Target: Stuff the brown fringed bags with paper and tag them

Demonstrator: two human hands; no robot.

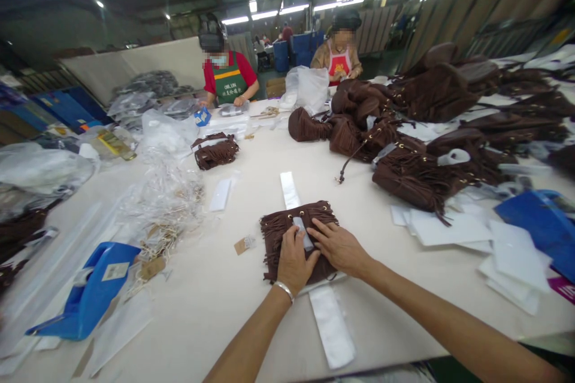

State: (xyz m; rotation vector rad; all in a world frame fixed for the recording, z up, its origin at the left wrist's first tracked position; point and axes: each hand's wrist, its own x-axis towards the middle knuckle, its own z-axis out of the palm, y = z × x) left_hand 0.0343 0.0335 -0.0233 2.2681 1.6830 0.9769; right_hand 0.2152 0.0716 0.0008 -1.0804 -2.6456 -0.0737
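A brown fringed bag (274, 245) lies flat on the table in front of me, across a long white strip (330, 326) that sticks out beyond it at both ends. My left hand (294, 257), with a silver bangle at the wrist, presses on the bag's middle, fingers bent over a small whitish translucent piece (303, 233). From the right, my right hand (339, 245) lies on the bag with its fingers stretched out beside that piece. Gold-coloured eyelets show along the bag's upper edge. Left of the bag is a small brown tag (244, 245).
Brown bags (413, 173) are heaped at the right, near white sheets (453, 227). Blue tape dispensers (96, 287) stand left and right. Clear plastic bags (166, 191) and stringed tags lie left. Another fringed bag (215, 151) lies farther back. Two people (233, 81) work across the table.
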